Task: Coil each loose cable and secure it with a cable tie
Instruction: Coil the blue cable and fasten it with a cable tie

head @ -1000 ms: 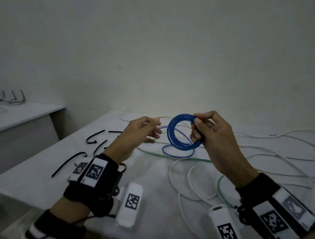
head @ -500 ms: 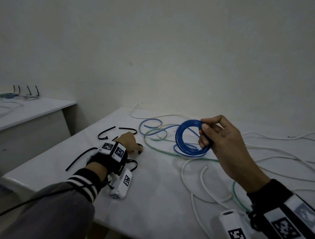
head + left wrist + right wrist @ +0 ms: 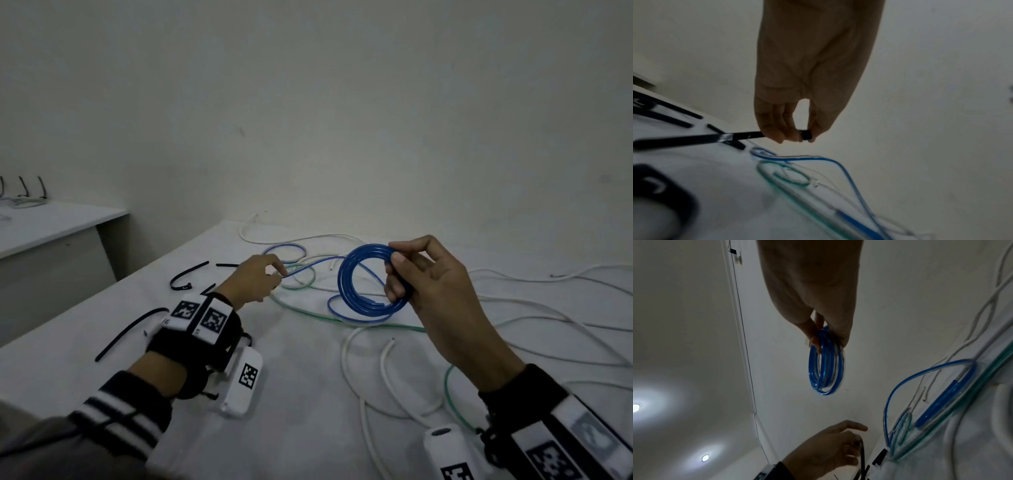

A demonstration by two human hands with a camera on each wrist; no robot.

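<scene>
My right hand (image 3: 394, 270) holds a blue cable coil (image 3: 344, 277) upright above the white table (image 3: 291, 394), fingers and thumb pinching its right side. The coil (image 3: 826, 365) hangs below the right fingertips (image 3: 815, 340) in the right wrist view. My left hand (image 3: 274, 274) is just left of the coil, low over the cables. The left wrist view shows this hand (image 3: 804, 138) pinching the head end of a black cable tie (image 3: 694, 139), whose strap trails off to the left. From the right wrist view the same tie (image 3: 862, 456) hangs from the left hand.
More black cable ties (image 3: 186, 275) lie on the table's left part, one long one (image 3: 130, 330) near the edge. Loose white cables (image 3: 346, 359), a green cable (image 3: 308, 311) and another blue cable (image 3: 284, 248) sprawl over the middle and right. A lower side table (image 3: 51, 222) stands left.
My left hand left the coil, dropped to the cable ties on the table, and has now come back toward the coil with a black tie. The right hand kept holding the coil.
</scene>
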